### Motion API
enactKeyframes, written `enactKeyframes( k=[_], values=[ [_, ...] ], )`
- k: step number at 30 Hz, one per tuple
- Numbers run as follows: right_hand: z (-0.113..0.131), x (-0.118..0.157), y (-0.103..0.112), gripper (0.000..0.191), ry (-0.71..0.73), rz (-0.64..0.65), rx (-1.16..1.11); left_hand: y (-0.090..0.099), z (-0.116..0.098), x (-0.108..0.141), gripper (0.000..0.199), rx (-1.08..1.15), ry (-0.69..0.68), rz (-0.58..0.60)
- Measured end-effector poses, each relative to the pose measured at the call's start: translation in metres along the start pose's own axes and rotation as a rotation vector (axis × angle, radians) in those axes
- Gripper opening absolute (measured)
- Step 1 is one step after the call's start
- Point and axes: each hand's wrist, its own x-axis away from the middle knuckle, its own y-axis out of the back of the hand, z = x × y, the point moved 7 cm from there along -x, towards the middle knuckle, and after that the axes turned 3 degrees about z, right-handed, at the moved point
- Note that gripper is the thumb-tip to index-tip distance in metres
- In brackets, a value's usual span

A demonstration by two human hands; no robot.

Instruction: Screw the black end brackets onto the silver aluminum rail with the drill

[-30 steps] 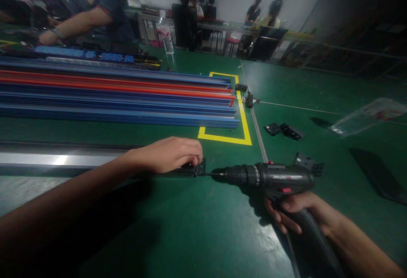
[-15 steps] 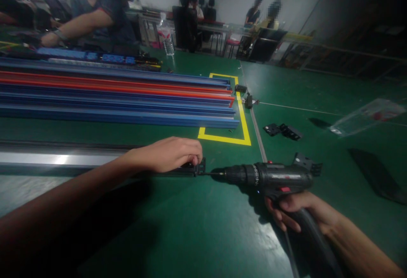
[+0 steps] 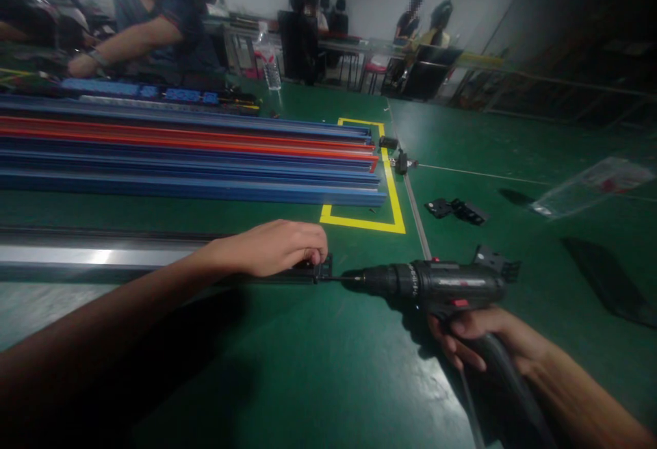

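Note:
My right hand (image 3: 477, 339) is wrapped round the handle of a black power drill (image 3: 456, 285), which lies level and points left. The drill's long thin bit (image 3: 336, 278) reaches a small black bracket (image 3: 325, 267) at the end of a silver metal rail (image 3: 113, 254). Fingers curled, my left hand (image 3: 282, 249) presses on the bracket at the rail's end. Those fingers hide part of the bracket, and I cannot make out a screw at the bit's tip.
Several blue and red rails (image 3: 205, 148) lie beyond, ending inside yellow tape (image 3: 400, 209). Black brackets (image 3: 456, 210) sit to the right, near a clear bottle lying down (image 3: 590, 185). Another bottle (image 3: 269, 62) stands farther back. A co-worker's arm (image 3: 128, 45) is at upper left.
Almost nothing differs. Both hands, the drill and the rail keep their places, and the bit stays at the bracket.

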Motion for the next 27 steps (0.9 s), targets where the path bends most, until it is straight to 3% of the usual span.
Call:
enactKeyframes(
  k=[27],
  values=[
    [0.0000,0.0022,-0.0049,0.035,0.007,0.074,0.006,0.0003,0.0002,-0.0011,0.024,-0.006,-0.011,-0.019]
  ],
)
